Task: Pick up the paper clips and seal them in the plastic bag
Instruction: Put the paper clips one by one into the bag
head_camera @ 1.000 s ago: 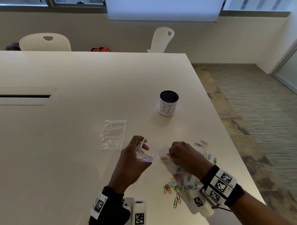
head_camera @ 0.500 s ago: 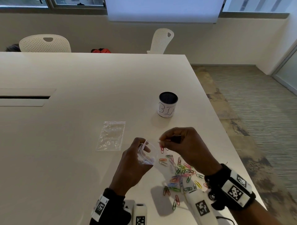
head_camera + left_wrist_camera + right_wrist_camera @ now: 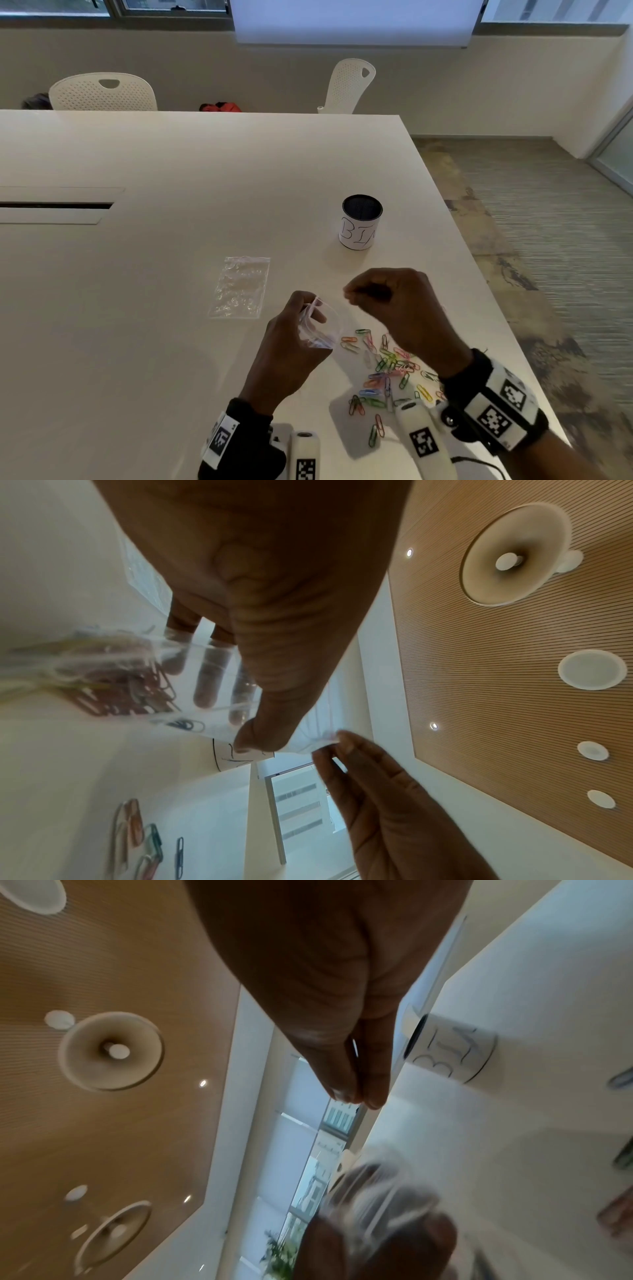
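My left hand [image 3: 305,315] holds a small clear plastic bag [image 3: 325,330] upright just above the table, thumb on its rim and mouth open. In the left wrist view several coloured paper clips [image 3: 130,685] lie inside the bag [image 3: 209,669]. My right hand [image 3: 352,296] hovers just above and right of the bag's mouth, thumb and fingertips [image 3: 356,1093] pressed together with no clip showing between them. A loose pile of coloured paper clips [image 3: 387,370] lies on the table under my right wrist.
A second flat clear bag [image 3: 241,287] lies left of my hands. A cup marked "BIN" [image 3: 361,226] stands behind them. The white table [image 3: 154,342] ends close on the right, with floor beyond. Two white chairs stand at the far side.
My right hand rose from the pile with a pink clip, brought it to the bag's mouth, and has since lifted slightly; the clip no longer hangs from it. My left hand kept the bag still.
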The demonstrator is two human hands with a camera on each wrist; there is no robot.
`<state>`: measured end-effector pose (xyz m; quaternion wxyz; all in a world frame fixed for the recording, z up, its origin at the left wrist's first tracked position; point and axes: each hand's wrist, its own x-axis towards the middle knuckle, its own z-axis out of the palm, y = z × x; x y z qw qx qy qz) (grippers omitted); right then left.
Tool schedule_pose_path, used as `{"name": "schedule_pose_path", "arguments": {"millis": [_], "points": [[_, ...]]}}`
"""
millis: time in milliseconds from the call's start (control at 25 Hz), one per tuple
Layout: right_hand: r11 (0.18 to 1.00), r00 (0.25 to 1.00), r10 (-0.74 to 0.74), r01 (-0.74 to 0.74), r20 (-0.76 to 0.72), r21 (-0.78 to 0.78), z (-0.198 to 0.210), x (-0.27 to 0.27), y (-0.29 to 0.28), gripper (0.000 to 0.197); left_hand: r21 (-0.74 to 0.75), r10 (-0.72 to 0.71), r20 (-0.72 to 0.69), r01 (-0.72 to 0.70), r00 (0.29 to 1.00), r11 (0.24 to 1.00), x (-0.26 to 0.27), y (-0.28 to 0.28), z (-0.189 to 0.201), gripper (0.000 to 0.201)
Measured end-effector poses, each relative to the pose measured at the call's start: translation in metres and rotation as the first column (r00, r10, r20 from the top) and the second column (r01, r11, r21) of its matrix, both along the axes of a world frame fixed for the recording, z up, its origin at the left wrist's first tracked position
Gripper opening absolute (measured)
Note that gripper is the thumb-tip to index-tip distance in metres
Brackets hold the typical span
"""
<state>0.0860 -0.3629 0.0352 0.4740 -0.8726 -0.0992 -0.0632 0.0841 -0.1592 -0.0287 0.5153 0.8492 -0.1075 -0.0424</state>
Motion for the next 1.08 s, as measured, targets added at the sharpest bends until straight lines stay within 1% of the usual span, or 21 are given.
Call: {"name": "schedule_pose_path", "arguments": {"millis": [80, 120, 200, 280, 360, 440, 520, 600, 680, 720, 840, 920, 1000, 1080], "points": [[0.997, 0.996, -0.081, 0.08, -0.034, -0.018, -0.006, 0.007, -0.027, 0.012, 0.0, 0.002, 0.007, -0.002, 1.0, 1.0, 0.0, 0.0, -0.001, 0.052], [0.991, 0.991, -0.122, 0.118, -0.05, -0.062, -0.011, 0.012, -0.042, 0.011, 0.004, 0.0, 0.009, -0.001, 1.0, 1.0, 0.001, 0.0, -0.003, 0.052], [0.963, 0.977, -0.204, 0.188, -0.068, -0.195, -0.028, 0.02, -0.071, 0.011, 0.011, -0.004, 0.01, 0.004, 1.0, 1.0, 0.002, -0.001, -0.005, 0.051], [0.912, 0.952, -0.294, 0.251, -0.088, -0.326, -0.048, 0.027, -0.096, 0.013, 0.016, -0.008, 0.008, 0.008, 1.0, 1.0, 0.003, -0.001, -0.006, 0.051], [0.86, 0.925, -0.359, 0.275, -0.127, -0.431, -0.067, 0.032, -0.116, 0.018, 0.02, -0.011, 0.005, 0.011, 1.0, 1.0, 0.003, -0.001, -0.005, 0.051], [0.816, 0.911, -0.38, 0.248, -0.161, -0.522, -0.081, 0.032, -0.126, 0.024, 0.021, -0.012, 0.001, 0.012, 1.0, 1.0, 0.003, -0.002, -0.004, 0.051], [0.784, 0.915, -0.369, 0.211, -0.164, -0.584, -0.088, 0.028, -0.126, 0.026, 0.015, -0.014, -0.002, 0.014, 1.0, 1.0, 0.003, -0.004, -0.003, 0.05], [0.789, 0.925, -0.346, 0.197, -0.155, -0.582, -0.09, 0.021, -0.116, 0.029, 0.013, -0.014, -0.002, 0.014, 1.0, 1.0, 0.004, -0.006, -0.002, 0.05], [0.82, 0.945, -0.283, 0.15, -0.163, -0.552, -0.091, 0.012, -0.097, 0.03, 0.016, -0.017, 0.003, 0.017, 1.0, 1.0, 0.005, -0.007, -0.003, 0.051], [0.84, 0.955, -0.234, 0.104, -0.184, -0.533, -0.09, 0.008, -0.087, 0.029, 0.019, -0.02, 0.007, 0.02, 1.0, 1.0, 0.006, -0.008, -0.004, 0.051], [0.897, 0.955, -0.087, -0.049, -0.283, -0.439, -0.083, -0.002, -0.06, 0.021, 0.028, -0.027, 0.009, 0.027, 1.0, 0.999, 0.006, -0.009, -0.006, 0.052], [0.912, 0.955, -0.056, -0.07, -0.292, -0.405, -0.077, 0.0, -0.052, 0.022, 0.03, -0.033, 0.005, 0.033, 0.999, 0.999, 0.006, -0.009, -0.006, 0.053], [0.901, 0.962, -0.037, -0.085, -0.269, -0.426, -0.07, 0.005, -0.05, 0.028, 0.029, -0.03, 0.001, 0.03, 1.0, 0.999, 0.006, -0.008, -0.006, 0.053], [0.863, 0.955, 0.048, -0.187, -0.292, -0.469, -0.067, 0.008, -0.048, 0.034, 0.023, -0.02, -0.004, 0.02, 1.0, 1.0, 0.005, -0.007, -0.005, 0.051]]}}
